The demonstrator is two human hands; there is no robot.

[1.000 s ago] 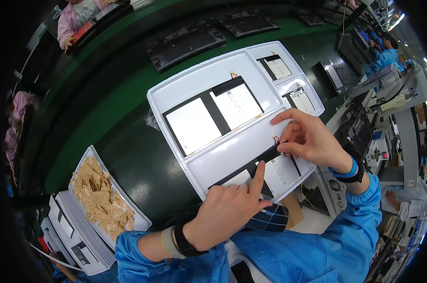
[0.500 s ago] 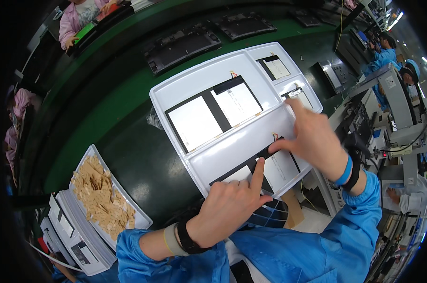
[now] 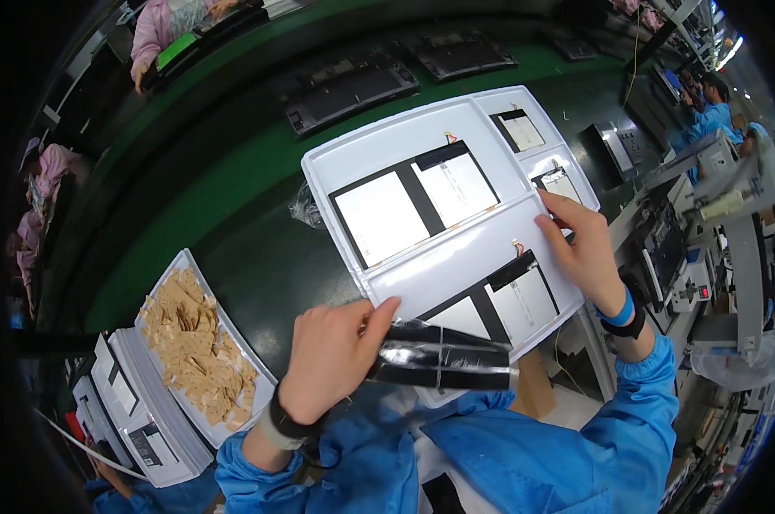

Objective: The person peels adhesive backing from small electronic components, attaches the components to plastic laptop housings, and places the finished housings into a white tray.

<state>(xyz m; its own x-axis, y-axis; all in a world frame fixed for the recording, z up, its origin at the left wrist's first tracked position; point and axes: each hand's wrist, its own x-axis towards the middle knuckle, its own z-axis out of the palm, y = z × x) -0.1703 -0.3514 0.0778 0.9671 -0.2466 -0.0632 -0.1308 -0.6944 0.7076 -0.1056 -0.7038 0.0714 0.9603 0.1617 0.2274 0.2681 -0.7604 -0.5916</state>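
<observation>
A white compartmented tray (image 3: pixel 396 272) lies across the green bench. It holds flat battery packs with white panels, black borders and small coloured wires: a far pack (image 3: pixel 430 201), a near pack (image 3: pixel 524 295) and two smaller ones at the right. My left hand (image 3: pixel 332 360) is closed at the near left of the tray, its thumb over the end of a glossy black strip (image 3: pixel 443 360). That strip crosses in front of the near pack and hides part of it. My right hand (image 3: pixel 584 248) pinches the tray's raised divider near its right side.
At the left, a white bin (image 3: pixel 263 377) heaped with tan paper pieces (image 3: pixel 199 343) stands beside stacked trays (image 3: pixel 152 411). Dark device housings (image 3: pixel 353 90) lie beyond the tray. Equipment (image 3: pixel 739 240) stands at the right. Other people sit across the bench and farther right.
My left hand has left the near pack and moved left, with the black strip now beside it. My right hand has shifted right, off the pack and onto the divider.
</observation>
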